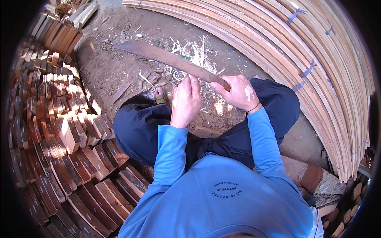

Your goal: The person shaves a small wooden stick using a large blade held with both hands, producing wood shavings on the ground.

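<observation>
A long machete (166, 58) with a broad, dull brown blade lies across the view in front of me, its tip pointing to the far left. My right hand (239, 94) is wrapped round its handle, thumb along the top. Just below the middle of the blade, my left hand (185, 101) is closed with the fingers curled in. Whether it touches the blade, and what it pinches, is hidden. Pale wood shavings (183, 53) and thin slivers are scattered on the ground beneath the blade. Both hands have pale patches on their backs.
Stacked short wooden blocks (99, 160) rise close on my left. Long bundled wooden strips (274, 43), tied with blue bands, curve along the far and right sides. A sandalled foot (160, 96) rests on the dirt ground (103, 59). Cut wood ends (349, 212) are at lower right.
</observation>
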Tool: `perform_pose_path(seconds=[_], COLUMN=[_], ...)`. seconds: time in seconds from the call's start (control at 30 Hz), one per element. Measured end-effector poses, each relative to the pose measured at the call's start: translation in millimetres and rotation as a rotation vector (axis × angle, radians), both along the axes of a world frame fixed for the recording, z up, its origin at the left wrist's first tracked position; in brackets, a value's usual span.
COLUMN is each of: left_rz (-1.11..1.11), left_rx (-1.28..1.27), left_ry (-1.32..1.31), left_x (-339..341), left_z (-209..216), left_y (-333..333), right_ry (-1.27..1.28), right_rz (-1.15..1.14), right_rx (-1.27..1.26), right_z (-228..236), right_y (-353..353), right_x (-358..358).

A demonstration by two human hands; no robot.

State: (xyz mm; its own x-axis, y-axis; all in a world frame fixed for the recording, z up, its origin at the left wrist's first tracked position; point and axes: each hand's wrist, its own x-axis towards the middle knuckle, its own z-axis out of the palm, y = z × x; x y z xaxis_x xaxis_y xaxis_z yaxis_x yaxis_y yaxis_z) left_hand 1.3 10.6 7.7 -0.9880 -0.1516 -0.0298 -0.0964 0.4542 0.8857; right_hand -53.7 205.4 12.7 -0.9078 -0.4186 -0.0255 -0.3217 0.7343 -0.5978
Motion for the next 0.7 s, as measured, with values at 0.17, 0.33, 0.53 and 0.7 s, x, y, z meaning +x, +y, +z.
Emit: perform_pose_path(seconds=[0.17,0.33,0.53,0.7], left_rz=[-0.091,-0.015,0.025,0.029], left_rx=[0.139,0.131,0.028,0.022], left_ry=[-0.189,-0.056,-0.084,-0.047], left_x=[4,-3,-4,-2], left_z=[11,-11,-4,2], left_y=[4,8,3,1], right_ry=[-0.007,-0.062,-0.104,-0.062], right_rz=[-0.195,-0.102,0.006,0.009], right_rx=[-0.046,-0.152,-0.100,-0.060], right_z=[-4,2,-2,-8], right_y=[5,6,11,4], right_x=[-39,-16,5,4])
